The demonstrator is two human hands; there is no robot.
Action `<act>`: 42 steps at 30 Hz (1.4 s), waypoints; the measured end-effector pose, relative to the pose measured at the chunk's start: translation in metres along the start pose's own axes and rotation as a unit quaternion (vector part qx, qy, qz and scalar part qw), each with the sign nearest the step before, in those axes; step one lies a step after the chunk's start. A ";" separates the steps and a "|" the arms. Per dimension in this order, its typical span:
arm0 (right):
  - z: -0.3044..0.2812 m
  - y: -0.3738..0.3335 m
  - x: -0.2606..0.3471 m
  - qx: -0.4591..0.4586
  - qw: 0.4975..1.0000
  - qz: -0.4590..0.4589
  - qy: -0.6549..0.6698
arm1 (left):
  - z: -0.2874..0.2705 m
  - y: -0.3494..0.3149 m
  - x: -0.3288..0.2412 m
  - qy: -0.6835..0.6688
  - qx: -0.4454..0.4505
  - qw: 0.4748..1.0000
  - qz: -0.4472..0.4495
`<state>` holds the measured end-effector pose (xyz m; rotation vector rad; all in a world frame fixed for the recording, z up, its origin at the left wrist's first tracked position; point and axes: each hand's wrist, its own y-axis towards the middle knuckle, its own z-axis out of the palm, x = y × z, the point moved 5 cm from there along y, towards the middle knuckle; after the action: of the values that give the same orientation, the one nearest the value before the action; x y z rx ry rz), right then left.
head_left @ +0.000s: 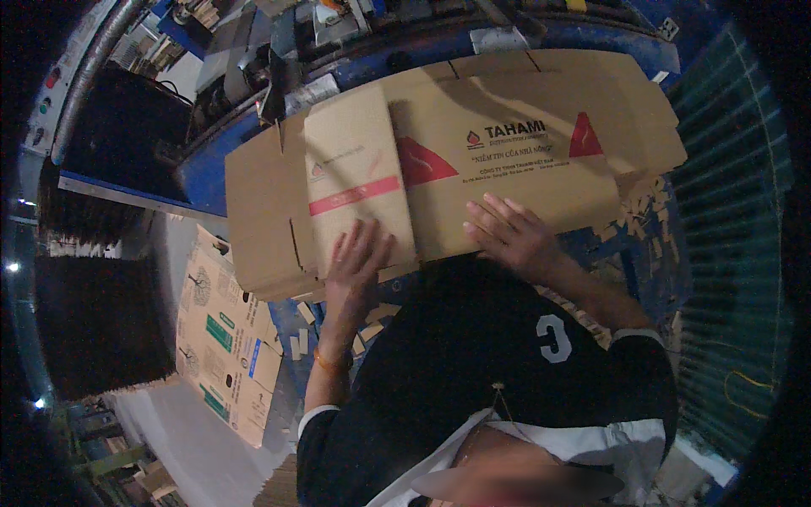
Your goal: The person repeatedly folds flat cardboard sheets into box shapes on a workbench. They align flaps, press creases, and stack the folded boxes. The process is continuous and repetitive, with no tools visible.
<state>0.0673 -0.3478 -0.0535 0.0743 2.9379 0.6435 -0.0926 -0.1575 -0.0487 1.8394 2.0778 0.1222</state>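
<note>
A flat brown cardboard box blank [515, 190], printed in red and black, lies on a stack of like sheets in front of me. Its left part carries a lighter narrow panel [351, 169] with a red stripe, which looks folded over or laid on top; I cannot tell which. The fingers of my left hand [359, 253] rest flat on the lower end of this panel. To the right, my right hand [511, 237] lies with fingers stretched on the blank's near edge. Neither hand grips anything.
Blue machinery [405, 63] runs along the far side of the stack. Other printed cardboard sheets [228, 338] lie lower left. Small cardboard scraps [638, 220] are scattered at the right and below the stack. A green corrugated wall [726, 211] stands at the right.
</note>
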 end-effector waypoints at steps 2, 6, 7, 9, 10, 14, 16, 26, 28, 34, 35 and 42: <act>-0.001 -0.002 -0.001 -0.005 1.000 -0.009 -0.012 | 0.001 0.006 -0.002 -0.012 0.012 1.000 0.015; -0.003 0.007 -0.006 -0.015 0.999 -0.031 0.008 | 0.005 0.009 0.003 -0.019 0.035 0.999 0.034; -0.007 0.012 -0.010 -0.058 0.997 -0.044 0.020 | 0.003 0.011 0.007 -0.030 0.006 0.999 0.031; 0.014 0.030 -0.031 0.084 0.992 0.009 0.096 | -0.002 0.021 0.020 -0.040 -0.038 0.998 0.034; 0.019 0.041 -0.043 0.089 0.988 0.015 0.128 | -0.006 0.028 0.032 -0.067 -0.069 0.995 0.012; 0.056 0.103 -0.095 0.078 0.980 0.055 0.172 | -0.016 0.069 0.081 -0.096 -0.153 0.984 -0.006; 0.081 0.127 -0.118 0.143 0.956 0.098 0.236 | -0.014 0.095 0.100 -0.090 -0.173 0.981 0.001; 0.170 0.196 -0.215 0.022 0.899 0.307 0.312 | -0.041 0.168 0.041 0.064 -0.279 0.957 0.035; 0.175 0.198 -0.227 -0.076 0.926 0.255 0.269 | -0.051 0.150 0.032 0.067 -0.260 0.963 0.012; 0.031 0.045 -0.293 -0.118 0.924 0.363 0.029 | -0.064 -0.009 0.137 0.055 -0.214 0.895 -0.389; -0.001 -0.008 -0.316 -0.090 0.887 0.454 0.006 | -0.061 -0.046 0.159 0.159 -0.083 0.852 -0.491; -0.049 -0.298 -0.420 0.075 0.593 0.800 -0.058 | -0.042 -0.136 0.205 -0.115 -0.147 0.874 -0.448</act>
<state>0.4699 -0.6702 -0.0843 2.6797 1.8837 0.3476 -0.2517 0.0295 -0.0932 0.5631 2.3422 -0.0251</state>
